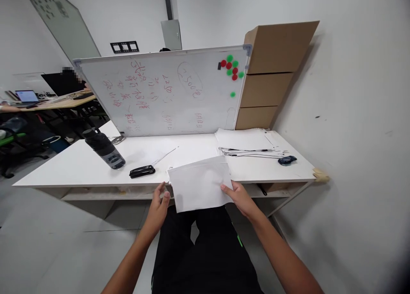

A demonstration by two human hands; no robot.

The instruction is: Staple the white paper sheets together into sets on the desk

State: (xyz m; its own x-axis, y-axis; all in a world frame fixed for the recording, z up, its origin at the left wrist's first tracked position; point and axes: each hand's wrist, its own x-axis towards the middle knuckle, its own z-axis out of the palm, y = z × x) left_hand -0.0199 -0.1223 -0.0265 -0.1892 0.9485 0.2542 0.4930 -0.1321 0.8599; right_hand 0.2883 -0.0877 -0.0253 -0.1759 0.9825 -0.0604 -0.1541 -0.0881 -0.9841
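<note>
White sheets of paper (200, 185) are held over my lap at the desk's front edge. My right hand (238, 195) grips their right side, thumb on top. My left hand (159, 202) is just off the left edge of the sheets, its fingers apart and nothing in them. A black stapler (142, 171) lies on the desk to the left of the sheets. To the right and behind, a stack of paper (245, 139) rests on the desk. How many sheets my right hand holds, I cannot tell.
A whiteboard (179, 102) with red writing and magnets stands at the back of the white desk (64, 166). A dark bottle (104, 149) stands left, a small dark object (287, 160) lies right. Cardboard boxes (272, 50) are stacked by the wall. A shelf (105, 194) runs under the desktop.
</note>
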